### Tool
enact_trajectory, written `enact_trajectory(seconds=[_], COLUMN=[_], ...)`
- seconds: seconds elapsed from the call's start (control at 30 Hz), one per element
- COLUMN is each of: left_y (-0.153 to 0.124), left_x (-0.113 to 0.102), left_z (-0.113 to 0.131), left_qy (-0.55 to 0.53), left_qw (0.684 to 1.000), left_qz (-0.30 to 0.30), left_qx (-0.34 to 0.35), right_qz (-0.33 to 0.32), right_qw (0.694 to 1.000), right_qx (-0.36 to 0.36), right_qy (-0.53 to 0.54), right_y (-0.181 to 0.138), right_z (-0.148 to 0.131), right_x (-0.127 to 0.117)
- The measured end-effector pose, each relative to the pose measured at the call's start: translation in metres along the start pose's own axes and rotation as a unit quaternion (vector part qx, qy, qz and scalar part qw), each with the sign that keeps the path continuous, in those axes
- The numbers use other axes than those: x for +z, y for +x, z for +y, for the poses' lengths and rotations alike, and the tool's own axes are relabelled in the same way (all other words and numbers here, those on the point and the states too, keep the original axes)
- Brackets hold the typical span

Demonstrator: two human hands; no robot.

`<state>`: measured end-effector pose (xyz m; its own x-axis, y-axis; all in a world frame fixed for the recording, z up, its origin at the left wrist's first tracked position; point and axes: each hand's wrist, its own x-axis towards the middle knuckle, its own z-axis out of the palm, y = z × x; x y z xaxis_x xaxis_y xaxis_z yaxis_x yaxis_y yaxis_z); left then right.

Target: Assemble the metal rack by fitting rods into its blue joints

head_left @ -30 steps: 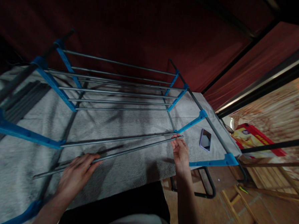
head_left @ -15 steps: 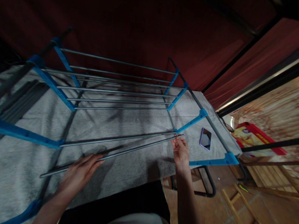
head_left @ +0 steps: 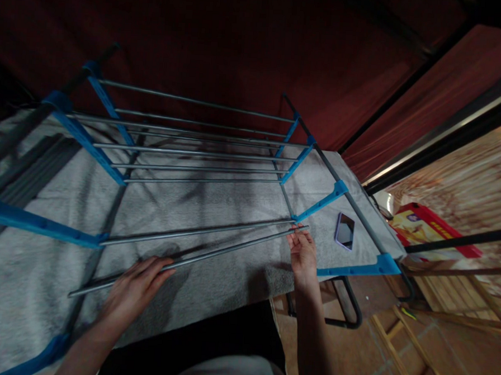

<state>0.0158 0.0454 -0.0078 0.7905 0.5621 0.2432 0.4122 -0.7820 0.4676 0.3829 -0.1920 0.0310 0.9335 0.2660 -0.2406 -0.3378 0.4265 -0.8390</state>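
A thin grey metal rod [head_left: 230, 248] slants across the front of a rack lying on its side. My left hand [head_left: 138, 285] is closed over the rod toward its left end. With the fingertips of my right hand [head_left: 302, 249] I pinch the same rod near its right end, close to a blue plastic bracket [head_left: 323, 201]. Just behind it, another rod [head_left: 198, 232] runs between that bracket and a left blue bracket [head_left: 42, 226]. Farther back, several crossbars [head_left: 193, 152] span the other blue brackets. The front right bracket [head_left: 355, 268] sits right of my right wrist.
A phone [head_left: 344, 231] lies on the grey cloth [head_left: 199, 199] right of my right hand. Loose grey tubes [head_left: 28, 170] rest at the left. A red and yellow box [head_left: 433, 230] and a wooden frame [head_left: 405, 352] are at the right, beyond the table.
Very little differs. The rod and both hands hold nearly the same place, with only a slight shift of the whole view.
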Motion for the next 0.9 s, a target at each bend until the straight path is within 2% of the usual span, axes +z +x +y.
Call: enact_trajectory(seconds=[0.2,0.5,0.73,0.9], left_y=[-0.003,0.000,-0.003,0.003], left_x=[0.006,0.002,0.008,0.002], left_z=[-0.004,0.000,0.002,0.006], left_qy=[0.002,0.007,-0.008,-0.027], left_qw=[1.000,1.000,0.999,0.999], left_qz=[0.016,-0.011,-0.024,-0.035], left_qx=[0.002,0.007,-0.025,-0.020], right_qz=[-0.003,0.007,0.013,0.020], right_qw=[1.000,1.000,1.000,1.000], right_qx=[0.010,0.005,-0.007,0.005], right_qy=[0.005,0.016,0.010,0.005], right_y=[0.000,0.001,0.003,0.001], right_z=[0.000,0.003,0.004,0.002], right_x=[-0.001,-0.002,-0.003,0.000])
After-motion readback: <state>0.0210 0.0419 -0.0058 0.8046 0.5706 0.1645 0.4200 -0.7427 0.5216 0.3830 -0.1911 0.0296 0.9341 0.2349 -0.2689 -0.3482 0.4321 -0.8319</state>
